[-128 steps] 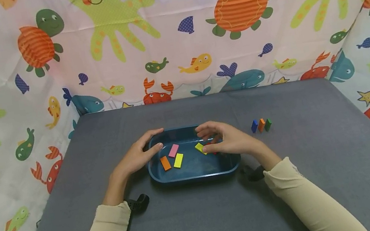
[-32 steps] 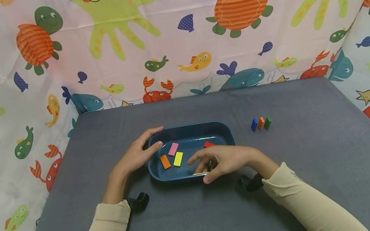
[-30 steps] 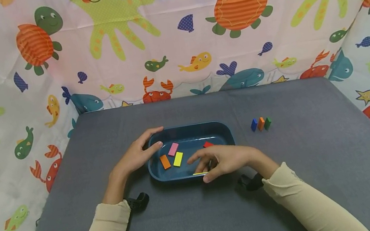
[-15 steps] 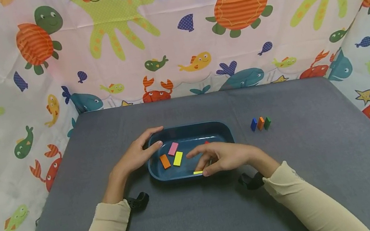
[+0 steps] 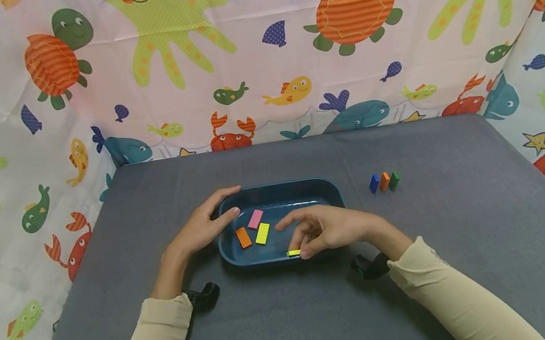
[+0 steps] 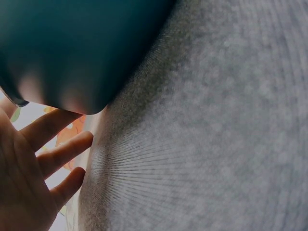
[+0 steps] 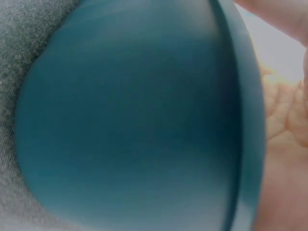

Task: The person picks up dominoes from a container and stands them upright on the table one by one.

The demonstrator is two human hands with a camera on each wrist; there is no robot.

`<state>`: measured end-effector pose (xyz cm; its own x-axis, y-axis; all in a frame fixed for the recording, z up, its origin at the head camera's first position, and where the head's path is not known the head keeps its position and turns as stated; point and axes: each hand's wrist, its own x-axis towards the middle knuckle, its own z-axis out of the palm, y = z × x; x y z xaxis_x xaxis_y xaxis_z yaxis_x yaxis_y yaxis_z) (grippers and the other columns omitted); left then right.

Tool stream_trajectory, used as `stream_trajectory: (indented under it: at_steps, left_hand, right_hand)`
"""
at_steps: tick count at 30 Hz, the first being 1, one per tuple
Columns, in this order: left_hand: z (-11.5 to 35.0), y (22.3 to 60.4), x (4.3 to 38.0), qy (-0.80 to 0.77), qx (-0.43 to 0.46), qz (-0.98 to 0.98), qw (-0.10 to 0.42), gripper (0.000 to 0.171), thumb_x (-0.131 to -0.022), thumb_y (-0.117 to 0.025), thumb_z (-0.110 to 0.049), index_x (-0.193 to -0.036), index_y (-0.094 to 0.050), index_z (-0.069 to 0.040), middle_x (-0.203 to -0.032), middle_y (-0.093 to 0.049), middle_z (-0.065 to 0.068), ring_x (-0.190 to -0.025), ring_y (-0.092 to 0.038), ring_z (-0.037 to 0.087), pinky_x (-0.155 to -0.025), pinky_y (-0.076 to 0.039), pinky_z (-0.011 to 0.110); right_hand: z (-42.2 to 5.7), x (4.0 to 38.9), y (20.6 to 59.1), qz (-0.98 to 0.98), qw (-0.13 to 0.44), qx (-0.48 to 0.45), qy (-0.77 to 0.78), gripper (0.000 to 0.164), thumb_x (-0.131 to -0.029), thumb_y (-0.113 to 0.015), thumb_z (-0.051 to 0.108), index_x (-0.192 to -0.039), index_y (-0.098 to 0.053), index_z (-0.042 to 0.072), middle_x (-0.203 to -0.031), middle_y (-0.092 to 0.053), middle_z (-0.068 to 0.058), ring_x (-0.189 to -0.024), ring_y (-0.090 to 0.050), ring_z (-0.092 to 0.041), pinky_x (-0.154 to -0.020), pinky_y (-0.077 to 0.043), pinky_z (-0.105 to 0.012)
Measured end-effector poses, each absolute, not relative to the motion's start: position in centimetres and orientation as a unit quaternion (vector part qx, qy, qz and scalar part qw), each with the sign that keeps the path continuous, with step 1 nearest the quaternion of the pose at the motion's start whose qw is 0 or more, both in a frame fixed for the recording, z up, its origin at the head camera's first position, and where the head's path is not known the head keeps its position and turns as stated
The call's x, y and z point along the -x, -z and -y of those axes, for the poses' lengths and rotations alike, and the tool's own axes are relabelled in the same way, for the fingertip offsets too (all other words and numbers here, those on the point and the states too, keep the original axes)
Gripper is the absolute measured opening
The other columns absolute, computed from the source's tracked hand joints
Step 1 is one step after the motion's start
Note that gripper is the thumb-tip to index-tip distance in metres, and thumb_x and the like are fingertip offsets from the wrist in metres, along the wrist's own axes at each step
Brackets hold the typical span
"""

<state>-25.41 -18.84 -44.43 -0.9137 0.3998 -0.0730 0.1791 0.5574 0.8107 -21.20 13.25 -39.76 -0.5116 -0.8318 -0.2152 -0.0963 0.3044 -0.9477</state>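
Observation:
A dark blue tray (image 5: 303,189) sits on the table. My left hand (image 5: 200,224) rests at its left end, thumb over the rim; in the left wrist view, the fingers (image 6: 65,153) are spread and fairly straight beside the wall. My right hand (image 5: 333,226) is over the tray's right half, pinching a yellow domino (image 5: 294,253) between thumb and fingers at the near wall. In the right wrist view the tray's outer wall (image 7: 130,110) blocks sight of the fingertips. Loose in the left half lie a pink domino (image 5: 255,218), an orange domino (image 5: 243,237) and a second yellow domino (image 5: 263,233).
Right of the tray, a blue domino (image 5: 374,183), an orange domino (image 5: 385,182) and a green domino (image 5: 394,181) stand upright in a short row on the grey cloth (image 5: 298,322). A printed sea-animal curtain (image 5: 250,35) encloses the back and sides.
My right hand has gone from the tray's middle right to its near wall, where it now pinches and slightly raises a yellow domino. The red domino has become hidden. My left hand stays put.

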Motion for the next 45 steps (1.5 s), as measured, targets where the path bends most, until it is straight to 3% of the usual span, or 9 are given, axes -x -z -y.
stream_trajectory:
  at_steps: [4, 8, 13, 16, 21, 28, 32, 35, 45]
  left_hand:
    - [18.8, 44.4, 25.4, -0.441, -0.167, -0.873, 0.124, 0.053, -0.100, -0.060, -0.048, -0.151, -0.043, -0.042, -0.162, -0.038, 0.000, -0.139, -0.044, 0.033, -0.110, -0.043, 0.064]
    - [18.7, 44.3, 25.4, -0.440, -0.166, -0.874, 0.125, 0.053, -0.101, -0.059, -0.048, -0.151, -0.042, -0.042, -0.161, -0.039, 0.001, -0.133, -0.047, 0.033, -0.102, -0.050, 0.060]
    - [18.8, 44.3, 25.4, -0.434, -0.170, -0.876, 0.122, 0.054, -0.100, -0.059, -0.049, -0.151, -0.042, -0.041, -0.161, -0.039, 0.001, -0.132, -0.047, 0.033, -0.097, -0.055, 0.051]
    - [18.7, 44.5, 25.4, -0.433, -0.167, -0.877, 0.125, 0.055, -0.100, -0.059, -0.050, -0.151, -0.041, -0.043, -0.160, -0.040, 0.002, -0.122, -0.054, 0.035, -0.083, -0.058, 0.043]
    - [18.6, 44.6, 25.4, -0.436, -0.162, -0.876, 0.127, 0.054, -0.101, -0.059, -0.047, -0.151, -0.041, -0.044, -0.161, -0.038, 0.003, -0.126, -0.052, 0.036, -0.092, -0.057, 0.051]
    - [18.6, 44.4, 25.2, -0.436, -0.162, -0.877, 0.123, 0.054, -0.101, -0.060, -0.044, -0.152, -0.041, -0.042, -0.163, -0.037, 0.003, -0.136, -0.044, 0.035, -0.105, -0.048, 0.060]
    - [18.6, 44.3, 25.1, -0.435, -0.158, -0.877, 0.125, 0.054, -0.101, -0.060, -0.044, -0.152, -0.041, -0.041, -0.163, -0.036, 0.003, -0.141, -0.041, 0.035, -0.111, -0.042, 0.065]
    - [18.7, 44.3, 25.0, -0.435, -0.158, -0.877, 0.126, 0.054, -0.101, -0.060, -0.043, -0.152, -0.041, -0.040, -0.164, -0.036, 0.004, -0.142, -0.040, 0.035, -0.111, -0.041, 0.066]
    - [18.6, 44.5, 25.1, -0.437, -0.164, -0.875, 0.124, 0.055, -0.101, -0.059, -0.046, -0.152, -0.041, -0.039, -0.164, -0.035, 0.004, -0.144, -0.038, 0.036, -0.110, -0.041, 0.067]
  right_hand:
    - [-13.8, 21.2, 39.7, -0.721, 0.353, 0.330, 0.497, 0.060, -0.094, -0.068, 0.001, -0.149, -0.044, 0.000, -0.115, -0.072, -0.018, -0.095, -0.070, -0.024, -0.083, -0.059, -0.031]
    - [-14.9, 21.1, 39.5, -0.737, 0.319, 0.325, 0.499, 0.052, -0.095, -0.069, 0.002, -0.144, -0.054, 0.008, -0.114, -0.067, -0.020, -0.097, -0.065, -0.025, -0.083, -0.058, -0.031]
    - [-17.3, 20.9, 38.7, -0.750, 0.275, 0.303, 0.520, 0.041, -0.097, -0.068, 0.009, -0.137, -0.062, 0.013, -0.132, -0.062, -0.022, -0.111, -0.060, -0.034, -0.091, -0.056, -0.031]
    - [-19.2, 20.7, 38.3, -0.760, 0.246, 0.275, 0.535, 0.037, -0.097, -0.068, 0.011, -0.134, -0.064, 0.013, -0.134, -0.062, -0.019, -0.114, -0.060, -0.037, -0.094, -0.057, -0.033]
    - [-22.7, 20.8, 37.9, -0.790, 0.170, 0.230, 0.542, 0.035, -0.097, -0.070, 0.013, -0.132, -0.064, 0.010, -0.123, -0.067, -0.012, -0.109, -0.061, -0.036, -0.090, -0.059, -0.035]
    - [-27.5, 21.0, 37.9, -0.815, 0.061, 0.153, 0.555, 0.035, -0.096, -0.071, 0.011, -0.129, -0.063, 0.003, -0.117, -0.071, -0.003, -0.104, -0.067, -0.021, -0.084, -0.058, -0.027]
    - [-29.9, 21.4, 38.9, -0.827, 0.020, 0.100, 0.554, 0.035, -0.095, -0.072, 0.015, -0.128, -0.064, 0.006, -0.116, -0.071, 0.005, -0.102, -0.068, -0.009, -0.084, -0.056, -0.021]
    - [-31.5, 21.9, 40.1, -0.828, 0.005, 0.072, 0.556, 0.035, -0.095, -0.072, 0.016, -0.128, -0.065, 0.008, -0.115, -0.071, 0.009, -0.100, -0.067, -0.005, -0.084, -0.056, -0.017]
    - [-34.7, 22.9, 43.8, -0.803, 0.003, 0.035, 0.595, 0.039, -0.096, -0.069, 0.005, -0.130, -0.057, -0.007, -0.107, -0.071, 0.013, -0.090, -0.066, 0.001, -0.079, -0.058, -0.019]
